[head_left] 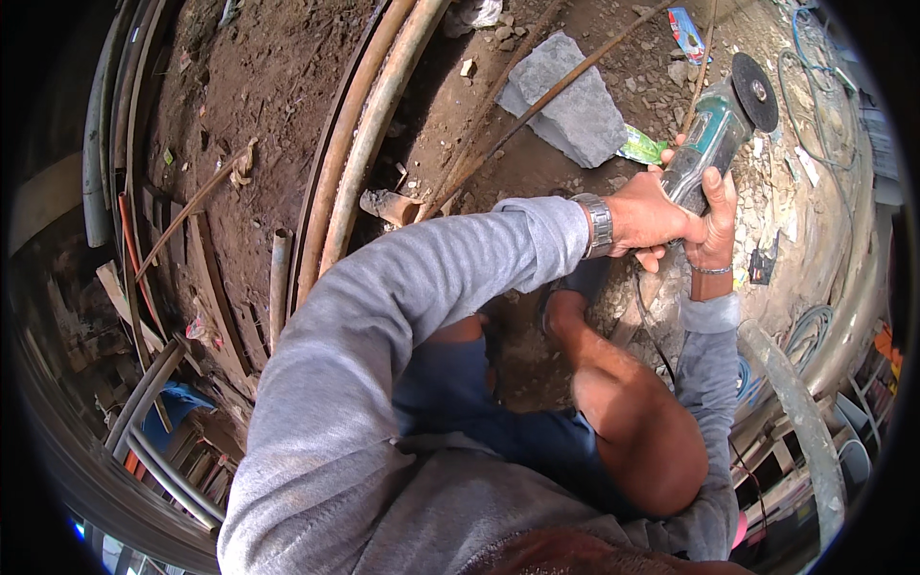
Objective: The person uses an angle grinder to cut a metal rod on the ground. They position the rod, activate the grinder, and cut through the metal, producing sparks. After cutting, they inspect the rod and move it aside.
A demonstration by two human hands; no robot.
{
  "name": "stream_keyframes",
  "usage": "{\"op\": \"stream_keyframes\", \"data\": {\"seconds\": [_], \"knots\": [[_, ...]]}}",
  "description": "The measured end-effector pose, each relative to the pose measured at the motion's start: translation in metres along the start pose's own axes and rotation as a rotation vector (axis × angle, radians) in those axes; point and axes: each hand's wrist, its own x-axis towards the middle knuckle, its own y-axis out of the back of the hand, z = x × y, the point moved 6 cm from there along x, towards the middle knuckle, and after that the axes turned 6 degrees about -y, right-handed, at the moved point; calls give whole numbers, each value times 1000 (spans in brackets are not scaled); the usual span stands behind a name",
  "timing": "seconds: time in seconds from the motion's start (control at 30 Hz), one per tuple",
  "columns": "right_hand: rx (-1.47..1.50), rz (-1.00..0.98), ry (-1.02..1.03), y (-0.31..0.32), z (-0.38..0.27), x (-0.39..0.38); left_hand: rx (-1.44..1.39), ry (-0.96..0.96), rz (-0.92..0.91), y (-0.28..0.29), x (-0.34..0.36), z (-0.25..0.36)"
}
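A green and grey angle grinder point(704, 139) with a black disc point(753, 92) points up and right, away from me. My left hand point(642, 213), with a steel watch on the wrist, is closed on the grinder's body. My right hand point(710, 225) grips it from the right side, beside the left, with the thumb raised along the housing. A grey stone block point(565, 101) lies left of the tool, with a rusty rod point(551, 93) across it and a green packet point(635, 144) at its edge. A dark cord point(644, 305) hangs below my hands.
I am crouched on dirt and rubble. Long rusty pipes point(379, 105) run along my left, with planks point(209, 278) and more pipes farther left. Coiled hose point(808, 333), loose cables and a grey pipe point(795, 412) lie to my right. A short pipe stub point(388, 205) lies ahead.
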Motion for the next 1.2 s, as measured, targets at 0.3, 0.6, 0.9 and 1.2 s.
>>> {"op": "stream_keyframes", "data": {"seconds": [0.3, 0.6, 0.9, 1.2], "knots": [[-33, -10, -77, 22, 6, -10, 248, 259, -338, 31, 13, -27], [-193, -58, -141, -25, 19, -32, -285, -124, -202, 45, 53, -25], [-157, -30, -38, -10, 42, -20, -448, -85, -103, 47, 49, -22], [-12, -163, -246, -30, 49, -19, -403, -117, 12, 59, 41, -20]]}}
